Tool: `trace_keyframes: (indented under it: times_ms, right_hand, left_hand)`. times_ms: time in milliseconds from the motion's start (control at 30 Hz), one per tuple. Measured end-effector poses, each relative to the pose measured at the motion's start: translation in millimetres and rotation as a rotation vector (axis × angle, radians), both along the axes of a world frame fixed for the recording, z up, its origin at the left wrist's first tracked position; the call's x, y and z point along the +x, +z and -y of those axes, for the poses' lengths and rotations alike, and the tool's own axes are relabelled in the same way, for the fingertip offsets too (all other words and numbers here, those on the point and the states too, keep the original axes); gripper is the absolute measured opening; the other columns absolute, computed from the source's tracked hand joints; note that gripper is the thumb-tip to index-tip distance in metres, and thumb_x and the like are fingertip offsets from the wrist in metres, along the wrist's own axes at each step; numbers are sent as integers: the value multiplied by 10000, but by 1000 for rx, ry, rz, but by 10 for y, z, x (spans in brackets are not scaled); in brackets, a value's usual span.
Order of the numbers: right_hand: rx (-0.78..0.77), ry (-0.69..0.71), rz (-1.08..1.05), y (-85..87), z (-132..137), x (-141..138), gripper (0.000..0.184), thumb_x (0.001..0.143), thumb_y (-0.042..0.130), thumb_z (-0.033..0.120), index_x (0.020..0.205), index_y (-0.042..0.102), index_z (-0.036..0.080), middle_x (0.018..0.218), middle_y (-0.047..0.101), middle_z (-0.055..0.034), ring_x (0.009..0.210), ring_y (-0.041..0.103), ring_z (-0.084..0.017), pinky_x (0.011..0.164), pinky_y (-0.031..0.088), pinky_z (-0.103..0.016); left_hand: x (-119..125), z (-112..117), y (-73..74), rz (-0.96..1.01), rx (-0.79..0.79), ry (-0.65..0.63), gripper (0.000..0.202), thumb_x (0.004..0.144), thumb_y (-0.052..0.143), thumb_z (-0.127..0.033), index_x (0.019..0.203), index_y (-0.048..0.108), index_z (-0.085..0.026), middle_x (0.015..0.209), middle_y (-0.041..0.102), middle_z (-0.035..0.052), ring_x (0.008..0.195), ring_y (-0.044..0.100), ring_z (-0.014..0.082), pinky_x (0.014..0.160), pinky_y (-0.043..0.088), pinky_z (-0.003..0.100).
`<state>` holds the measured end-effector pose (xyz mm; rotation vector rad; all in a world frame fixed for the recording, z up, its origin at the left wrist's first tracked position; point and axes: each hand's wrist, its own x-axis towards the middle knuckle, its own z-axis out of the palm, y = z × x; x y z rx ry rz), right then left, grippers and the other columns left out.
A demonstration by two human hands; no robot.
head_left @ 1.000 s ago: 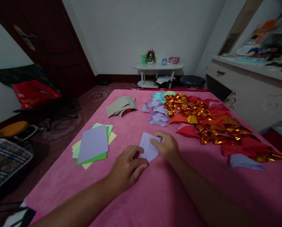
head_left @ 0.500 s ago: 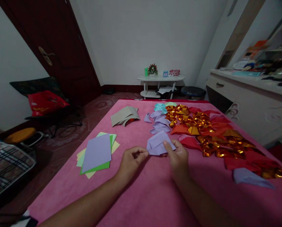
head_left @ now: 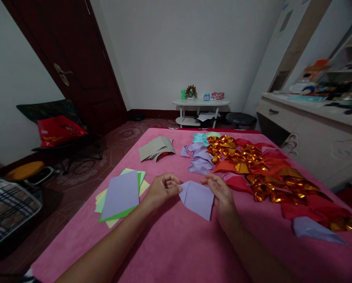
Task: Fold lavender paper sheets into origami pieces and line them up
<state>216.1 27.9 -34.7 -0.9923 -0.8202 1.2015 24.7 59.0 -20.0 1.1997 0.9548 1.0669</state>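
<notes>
A partly folded sheet of purple paper is held between my two hands above the pink cloth. My left hand pinches its pointed left corner between thumb and fingers. At the upper right edge, my right hand grips the sheet, its fingers bent over the top; the thumb is partly hidden behind the paper. To the left lies a stack of coloured paper, purple uppermost with green and yellow below. Beyond my hands sit several folded purple paper pieces.
Grey paper sheets lie at the far left of the pink cloth. Shiny gold folded pieces and red ones spread over the right side. One purple piece lies near the right edge. A white side table stands behind.
The purple paper has been turned, so its pointed end faces my left hand and a square edge hangs toward me. My right hand has shifted its grip to the upper right edge.
</notes>
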Motion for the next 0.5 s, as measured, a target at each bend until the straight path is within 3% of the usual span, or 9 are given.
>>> trace_keyframes:
  times_ms: [167,333,500]
  right_hand:
    - [-64,197,214,-26,-2,24,310,644,734,426,683,619,141,551,573,20,476,480,-93,464,333,-202]
    - [-68,362,349,-24,40,-21,310,661,705,424,599,567,153,516,545,32,467,460,-87,465,318,-205]
    - [-46,420,407,7,63,-63,289,728,645,440,688,575,162,567,555,29,492,486,-97,472,356,-210]
  left_hand:
    - [-21,11,-27,36,-48,-39,264,603,773,-271,754,620,-118,625,597,6,538,528,88,545,379,206]
    - [-39,12,-12,-14,-27,13,280,603,773,-310,725,623,-106,585,570,-2,499,481,72,499,335,187]
    - [-22,63,30,-123,44,-138,274,638,758,-309,745,624,-96,597,550,-5,502,452,59,486,326,173]
